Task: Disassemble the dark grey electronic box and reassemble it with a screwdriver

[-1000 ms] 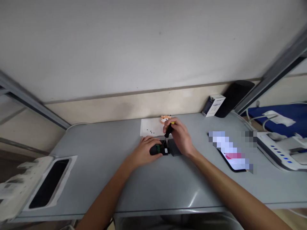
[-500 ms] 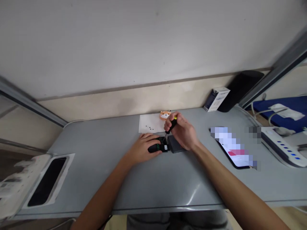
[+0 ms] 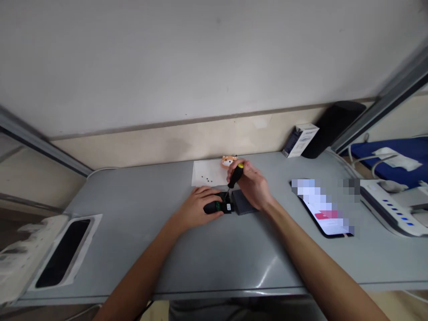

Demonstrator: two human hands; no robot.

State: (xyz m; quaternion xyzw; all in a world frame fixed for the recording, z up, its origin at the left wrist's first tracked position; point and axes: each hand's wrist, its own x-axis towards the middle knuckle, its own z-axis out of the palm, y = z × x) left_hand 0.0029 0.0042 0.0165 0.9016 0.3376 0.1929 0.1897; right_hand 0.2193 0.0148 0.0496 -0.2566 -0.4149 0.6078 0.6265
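Black screwdriver (image 3: pixel 236 176) slants down-left to the dark device (image 3: pixel 224 207).

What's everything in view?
desk: 1, grey, centre
wall: 1, pale, back
bars: 2, grey, sides
device: 1, black, centre
screwdriver: 1, black/yellow, over device
block: 1, dark, beside device
paper: 1, white, behind device
bits: several, dark, on paper
toy: 1, orange/white, by paper
phone: 1, black, right
carton: 1, white/blue, back right
cylinder: 1, black, back right
slab: 1, black, left
units: 2, white, sides
item: 1, blue, right
cables: some, white, right
left hand: 1, on device
right hand: 1, on screwdriver
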